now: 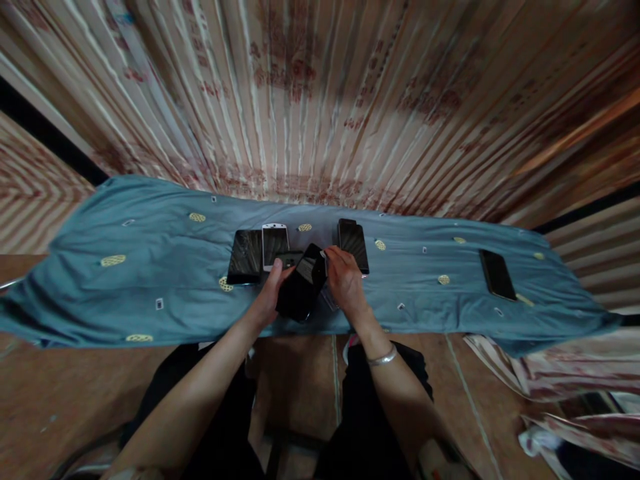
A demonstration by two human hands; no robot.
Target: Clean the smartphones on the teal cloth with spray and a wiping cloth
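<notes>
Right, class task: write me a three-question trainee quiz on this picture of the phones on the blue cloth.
1. True or false: the left hand and right hand both hold the black glossy phone.
2. How many phones lie far right, alone on the blue patterned cloth?
3. The white-framed phone lies: A) left of the hands B) right of them?

Key: 1 true; 2 one, the dark slim phone; 3 A.
</notes>
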